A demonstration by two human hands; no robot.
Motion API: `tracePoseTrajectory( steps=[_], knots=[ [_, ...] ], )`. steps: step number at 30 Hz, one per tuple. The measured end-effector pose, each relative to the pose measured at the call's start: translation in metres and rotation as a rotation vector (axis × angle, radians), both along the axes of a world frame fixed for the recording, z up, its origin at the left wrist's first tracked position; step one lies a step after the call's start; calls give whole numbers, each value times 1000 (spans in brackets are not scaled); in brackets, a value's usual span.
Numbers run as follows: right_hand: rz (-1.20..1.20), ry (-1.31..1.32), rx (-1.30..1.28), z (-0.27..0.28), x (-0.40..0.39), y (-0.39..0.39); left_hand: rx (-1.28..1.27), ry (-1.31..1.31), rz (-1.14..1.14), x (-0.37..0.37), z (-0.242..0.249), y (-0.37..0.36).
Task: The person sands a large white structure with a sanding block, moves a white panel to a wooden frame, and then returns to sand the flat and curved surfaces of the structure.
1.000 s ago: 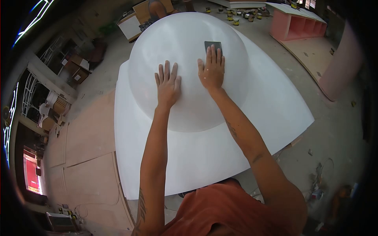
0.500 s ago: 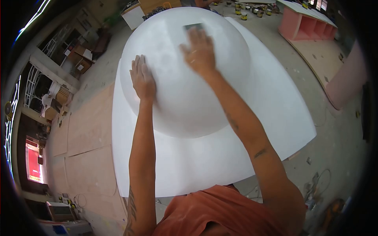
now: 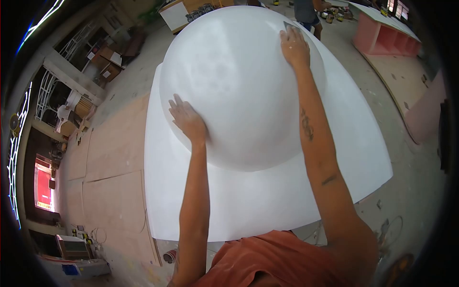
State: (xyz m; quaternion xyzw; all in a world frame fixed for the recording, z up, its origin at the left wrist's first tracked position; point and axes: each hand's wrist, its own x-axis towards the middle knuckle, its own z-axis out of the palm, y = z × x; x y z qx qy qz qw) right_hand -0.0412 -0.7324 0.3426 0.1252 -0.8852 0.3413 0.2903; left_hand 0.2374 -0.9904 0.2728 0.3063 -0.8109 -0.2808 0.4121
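A large smooth white dome (image 3: 239,91) rises from a broad white base sheet (image 3: 258,201) in front of me. My left hand (image 3: 188,118) lies on the dome's left side, fingers spread and nothing held. Far up on the right of the dome, my right hand (image 3: 295,45) presses a small dark piece of sandpaper (image 3: 287,24) against the surface. Only a corner of the sandpaper shows past the fingertips; the rest is under the hand.
Boards (image 3: 114,201) cover the floor at left. A pink shelf unit (image 3: 382,38) stands at the back right, beside a pink curved panel (image 3: 423,115). Another person (image 3: 307,12) stands behind the dome. A can (image 3: 170,256) sits near my left arm.
My right hand has moved right across the dome with the sandpaper. My left hand sits lower on the dome, its fingers more spread. The view has shifted, and more of the person behind shows.
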Motion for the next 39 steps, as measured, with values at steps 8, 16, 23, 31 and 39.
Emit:
tracePoseTrajectory(
  steps=[8,16,23,31,39],
  knots=[
    [733,433,471,-74,203,20,-239,-61,-301,-27,50,-22],
    [134,23,-33,-19,-31,28,-226,-24,-172,-27,49,10],
    [680,417,383,-52,218,-33,-368,-26,-538,-29,81,2],
    [372,-85,-114,-37,-62,85,-403,-82,-281,-36,67,-12],
    [473,323,347,59,40,-101,-962,-227,-761,-26,78,81]
  ],
)
